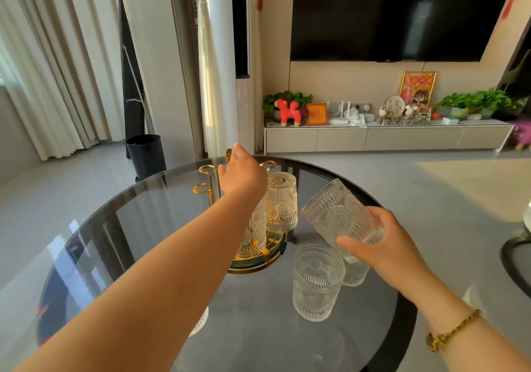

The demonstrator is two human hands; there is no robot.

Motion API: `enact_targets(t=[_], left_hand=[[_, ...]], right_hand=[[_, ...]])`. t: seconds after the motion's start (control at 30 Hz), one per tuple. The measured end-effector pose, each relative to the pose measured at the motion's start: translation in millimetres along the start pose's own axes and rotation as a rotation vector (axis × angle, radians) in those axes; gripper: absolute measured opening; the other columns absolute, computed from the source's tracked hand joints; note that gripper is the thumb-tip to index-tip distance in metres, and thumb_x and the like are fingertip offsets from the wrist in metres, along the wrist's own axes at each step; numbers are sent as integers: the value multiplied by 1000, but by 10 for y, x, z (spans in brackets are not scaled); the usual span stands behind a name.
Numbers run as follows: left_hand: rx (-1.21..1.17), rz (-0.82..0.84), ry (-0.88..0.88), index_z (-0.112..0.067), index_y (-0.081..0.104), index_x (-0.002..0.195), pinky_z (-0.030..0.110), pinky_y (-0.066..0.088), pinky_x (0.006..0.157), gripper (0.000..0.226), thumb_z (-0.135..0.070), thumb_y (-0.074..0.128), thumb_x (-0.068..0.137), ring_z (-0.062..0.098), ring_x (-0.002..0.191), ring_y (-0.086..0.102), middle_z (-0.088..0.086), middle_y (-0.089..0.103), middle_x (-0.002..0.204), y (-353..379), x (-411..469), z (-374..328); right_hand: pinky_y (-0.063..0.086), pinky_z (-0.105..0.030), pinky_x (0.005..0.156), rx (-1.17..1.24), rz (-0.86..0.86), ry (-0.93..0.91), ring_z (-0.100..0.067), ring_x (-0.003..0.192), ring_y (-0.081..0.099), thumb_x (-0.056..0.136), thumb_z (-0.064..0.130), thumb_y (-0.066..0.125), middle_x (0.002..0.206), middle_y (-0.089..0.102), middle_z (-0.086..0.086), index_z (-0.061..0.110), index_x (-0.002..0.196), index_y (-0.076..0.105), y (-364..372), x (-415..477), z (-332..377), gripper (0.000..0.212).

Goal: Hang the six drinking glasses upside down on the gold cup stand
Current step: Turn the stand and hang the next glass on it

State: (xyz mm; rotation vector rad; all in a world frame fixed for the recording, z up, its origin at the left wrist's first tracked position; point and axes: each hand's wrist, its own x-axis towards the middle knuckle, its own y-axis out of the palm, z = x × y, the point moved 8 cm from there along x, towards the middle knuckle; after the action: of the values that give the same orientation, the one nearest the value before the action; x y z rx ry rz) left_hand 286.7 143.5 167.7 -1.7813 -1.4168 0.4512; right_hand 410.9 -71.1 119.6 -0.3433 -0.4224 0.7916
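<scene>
The gold cup stand [207, 181] stands on a green round base at the far middle of the round glass table [149, 210]. My left hand [241, 174] reaches over the stand, its fingers closed around the top loop. One ribbed glass [282, 202] hangs upside down on the stand's right side. A second hung glass [255, 235] is partly hidden by my left forearm. My right hand [383, 246] grips a tilted glass [334, 213] just right of the stand. Two upright glasses [316, 284] [355, 274] stand on the table below it. Another glass [201, 322] peeks out under my left forearm.
A black bin [146, 156] stands on the floor beyond the table's far left edge. A dark round object [515, 259] sits at the right edge of view. A low cabinet [385, 138] with ornaments and plants runs along the back wall under a dark screen.
</scene>
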Motion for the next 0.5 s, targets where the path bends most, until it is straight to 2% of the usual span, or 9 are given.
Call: enact_targets(t=[0.07, 0.17, 0.3, 0.4, 0.5], left_hand=[[22, -5, 16, -6, 7, 139, 43, 11, 117, 62, -6, 39, 87, 30, 134, 29, 13, 28, 148, 2, 18, 23], [41, 7, 47, -7, 11, 138, 44, 11, 116, 59, -2, 35, 85, 30, 132, 30, 14, 32, 146, -48, 44, 82], [78, 109, 105, -7, 16, 137, 46, 20, 112, 54, -2, 33, 86, 37, 128, 34, 18, 37, 142, -120, 110, 151], [66, 171, 173, -13, 14, 139, 49, 31, 108, 57, -1, 34, 87, 38, 123, 40, 18, 37, 142, -178, 136, 209], [86, 188, 233, -17, 14, 140, 50, 30, 109, 61, 4, 32, 86, 36, 126, 39, 17, 34, 145, -247, 115, 270]], right_hand=[[35, -14, 58, 10, -5, -4, 4, 80, 48, 62, 29, 74, 90, 46, 23, 40, 89, 38, -9, 48, 4, 46], [37, -18, 57, 7, -9, 9, 1, 82, 50, 61, 32, 73, 91, 47, 21, 34, 98, 37, -30, 117, 7, 53], [41, -24, 61, -57, -65, 18, -8, 83, 51, 58, 38, 73, 91, 49, 14, 33, 100, 36, -109, 225, 49, 57], [39, -27, 66, -130, -111, 13, -15, 92, 47, 59, 38, 74, 103, 46, 6, 25, 113, 37, -153, 327, 123, 67], [36, -28, 75, -136, -112, -12, -16, 99, 44, 62, 34, 75, 108, 43, 2, 18, 115, 37, -144, 438, 234, 67]])
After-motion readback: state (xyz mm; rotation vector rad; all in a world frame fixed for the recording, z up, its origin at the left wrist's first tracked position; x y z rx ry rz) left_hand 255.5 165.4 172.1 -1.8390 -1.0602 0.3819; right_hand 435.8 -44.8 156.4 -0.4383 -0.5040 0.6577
